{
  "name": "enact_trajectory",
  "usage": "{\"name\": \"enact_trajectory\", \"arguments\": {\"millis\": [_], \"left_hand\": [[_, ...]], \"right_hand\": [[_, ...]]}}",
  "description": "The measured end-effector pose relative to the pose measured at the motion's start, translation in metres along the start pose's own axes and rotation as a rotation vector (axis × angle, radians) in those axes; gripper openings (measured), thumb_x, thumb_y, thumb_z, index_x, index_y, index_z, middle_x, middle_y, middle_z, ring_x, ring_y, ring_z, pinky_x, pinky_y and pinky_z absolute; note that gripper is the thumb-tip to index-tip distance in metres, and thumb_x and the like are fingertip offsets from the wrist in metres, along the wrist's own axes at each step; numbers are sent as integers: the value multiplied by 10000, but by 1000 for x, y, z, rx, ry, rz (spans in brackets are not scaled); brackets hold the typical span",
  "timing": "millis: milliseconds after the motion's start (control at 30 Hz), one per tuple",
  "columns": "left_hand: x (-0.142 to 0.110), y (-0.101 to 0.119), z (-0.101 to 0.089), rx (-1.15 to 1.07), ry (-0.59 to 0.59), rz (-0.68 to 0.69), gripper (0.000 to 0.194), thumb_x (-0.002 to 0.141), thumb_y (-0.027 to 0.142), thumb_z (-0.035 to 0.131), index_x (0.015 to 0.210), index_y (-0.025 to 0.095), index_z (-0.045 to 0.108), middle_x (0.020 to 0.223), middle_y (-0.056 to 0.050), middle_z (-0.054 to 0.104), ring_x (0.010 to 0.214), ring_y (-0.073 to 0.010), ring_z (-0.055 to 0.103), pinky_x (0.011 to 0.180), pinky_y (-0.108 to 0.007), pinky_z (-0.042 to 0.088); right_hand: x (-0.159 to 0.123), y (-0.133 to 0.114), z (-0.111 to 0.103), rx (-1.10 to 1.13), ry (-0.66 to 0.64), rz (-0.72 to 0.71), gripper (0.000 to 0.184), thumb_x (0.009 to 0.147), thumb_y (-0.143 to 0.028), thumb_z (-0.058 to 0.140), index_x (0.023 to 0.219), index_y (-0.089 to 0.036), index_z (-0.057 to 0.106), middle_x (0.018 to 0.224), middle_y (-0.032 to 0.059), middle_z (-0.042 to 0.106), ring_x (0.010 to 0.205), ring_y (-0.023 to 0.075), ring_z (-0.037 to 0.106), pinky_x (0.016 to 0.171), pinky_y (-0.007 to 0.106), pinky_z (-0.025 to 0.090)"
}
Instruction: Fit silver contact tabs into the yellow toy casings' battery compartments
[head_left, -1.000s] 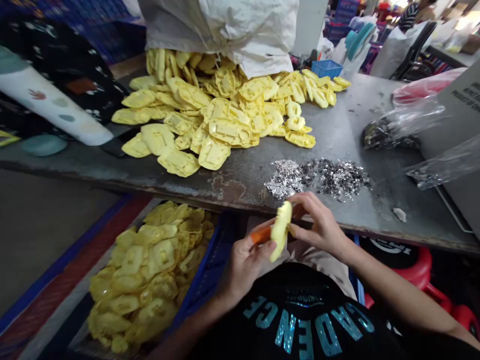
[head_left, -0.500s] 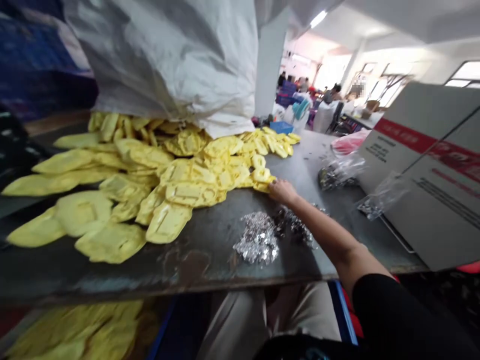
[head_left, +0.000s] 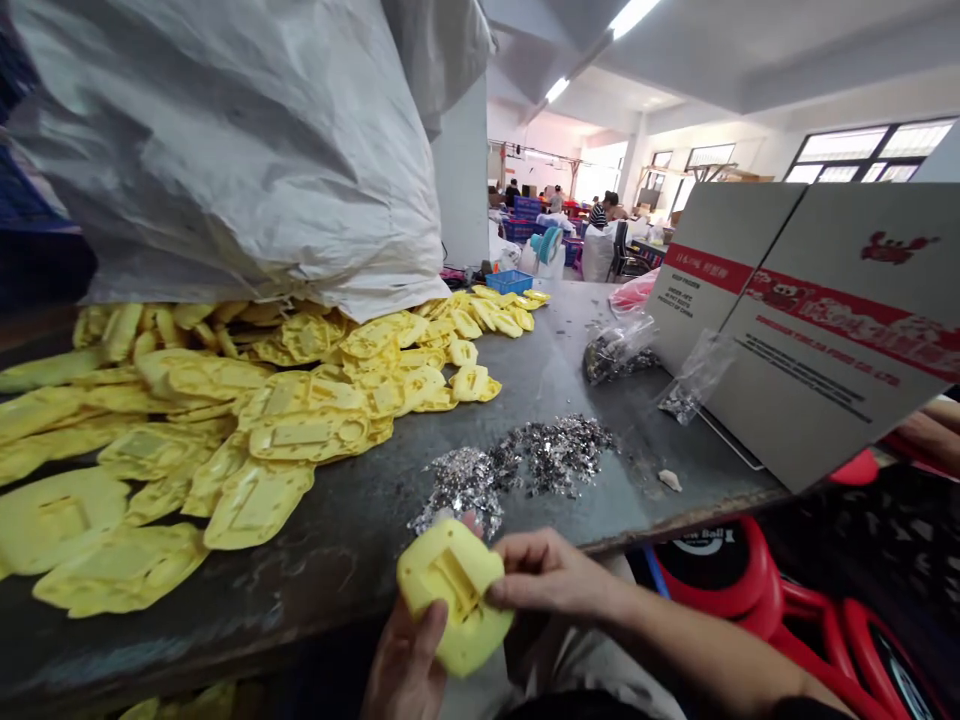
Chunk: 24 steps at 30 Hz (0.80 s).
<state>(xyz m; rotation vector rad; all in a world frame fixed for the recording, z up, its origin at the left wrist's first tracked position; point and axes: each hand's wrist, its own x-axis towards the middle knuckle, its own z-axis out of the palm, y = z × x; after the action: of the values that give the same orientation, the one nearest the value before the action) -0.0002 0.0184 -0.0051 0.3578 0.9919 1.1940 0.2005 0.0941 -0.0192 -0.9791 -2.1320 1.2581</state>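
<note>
A rounded yellow plastic shell [head_left: 454, 595] with a rectangular recess is held up at the front edge of the table. My left hand [head_left: 412, 650] grips it from below and left, thumb across its face. My right hand [head_left: 544, 575] is closed at its right edge, the thumb tip at the end of the recess; whether a small part sits under that thumb is hidden. Just beyond the shell lie a pile of shiny silver metal pieces [head_left: 461, 480] and a darker pile of metal pieces [head_left: 562, 450]. Many more yellow shells [head_left: 300, 430] are heaped on the left.
A large white sack [head_left: 247, 150] stands behind the heap. On the right are a printed carton [head_left: 810, 330], bags of small metal parts [head_left: 619, 350] and red round items [head_left: 720, 570] below the table. Another person's hand [head_left: 934, 430] shows at the right edge.
My right hand has come back from the heap's right end to the front of the table. My left hand has come into view, and both are now on a yellow shell. The view has turned right.
</note>
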Motion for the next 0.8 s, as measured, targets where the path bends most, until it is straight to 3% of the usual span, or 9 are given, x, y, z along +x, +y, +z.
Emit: {"name": "enact_trajectory", "arguments": {"millis": [100, 167, 233, 300, 400, 533, 567, 633, 800], "left_hand": [[-9, -13, 11, 15, 1, 59, 805, 773, 593, 1103, 1486, 306, 863, 1625, -122, 833, 1654, -502, 673, 1161, -497, 741], [-12, -21, 9, 52, 16, 55, 711, 821, 594, 1076, 1425, 268, 889, 1551, -144, 869, 1501, -462, 796, 1060, -430, 757], [-13, -25, 4, 96, 27, 17, 709, 859, 685, 1028, 1393, 237, 899, 1453, -163, 905, 1280, -431, 889, 920, -414, 762], [-12, -27, -2, 116, 5, -76, 746, 907, 830, 918, 1308, 200, 929, 1294, -185, 938, 1048, -403, 913, 772, -416, 739], [-9, -24, -5, 102, -73, -222, 785, 985, 867, 787, 1181, 126, 957, 1017, -226, 923, 807, -354, 870, 658, -394, 692], [-17, -11, 0, 38, -109, -285, 536, 1061, 543, 768, 1240, 69, 941, 1155, -247, 932, 807, -325, 883, 664, -364, 696], [-21, -8, 2, 53, -140, -343, 533, 1065, 509, 743, 1225, 39, 936, 1096, -259, 928, 774, -327, 876, 647, -363, 689], [-28, -3, 4, 42, -168, -341, 546, 1069, 480, 700, 1205, 2, 924, 1034, -274, 917, 790, -328, 886, 707, -357, 712], [-34, -7, 1, -38, -248, -384, 496, 975, 431, 870, 1366, 126, 893, 1389, -227, 911, 1131, -403, 942, 991, -446, 776]], "right_hand": [[-32, 19, -1, -33, 62, 1, 730, 953, -1061, 599, 1089, -399, 875, 984, -25, 900, 887, 276, 867, 779, 399, 679], [-41, 35, -30, -158, 213, 45, 559, 1015, -837, 754, 1252, -352, 896, 1229, 84, 921, 1167, 350, 841, 1029, 497, 673], [-42, 50, -63, -315, 369, 129, 398, 1123, -546, 735, 1406, -298, 864, 1467, 186, 851, 1389, 399, 735, 1202, 588, 577], [-36, 60, -85, -462, 434, 191, 385, 1098, -375, 803, 1470, -282, 842, 1575, 217, 788, 1464, 435, 660, 1241, 633, 506], [-20, 62, -89, -618, 400, 194, 472, 1036, -305, 917, 1500, -277, 833, 1572, 189, 794, 1424, 424, 656, 1189, 582, 491], [-15, 48, -75, -697, 257, 113, 337, 1091, -256, 862, 1427, -268, 874, 1432, 117, 872, 1306, 332, 696, 1105, 474, 486], [-19, 45, -74, -693, 217, 94, 307, 1104, -246, 844, 1406, -272, 885, 1398, 102, 884, 1283, 313, 701, 1104, 462, 482], [-31, 43, -80, -671, 174, 85, 274, 1140, -244, 783, 1388, -280, 895, 1436, 102, 877, 1311, 311, 687, 1127, 473, 463], [-71, 63, -110, -612, 248, 98, 308, 1206, -300, 641, 1378, -265, 893, 1477, 136, 851, 1372, 338, 658, 1221, 558, 428]]}}
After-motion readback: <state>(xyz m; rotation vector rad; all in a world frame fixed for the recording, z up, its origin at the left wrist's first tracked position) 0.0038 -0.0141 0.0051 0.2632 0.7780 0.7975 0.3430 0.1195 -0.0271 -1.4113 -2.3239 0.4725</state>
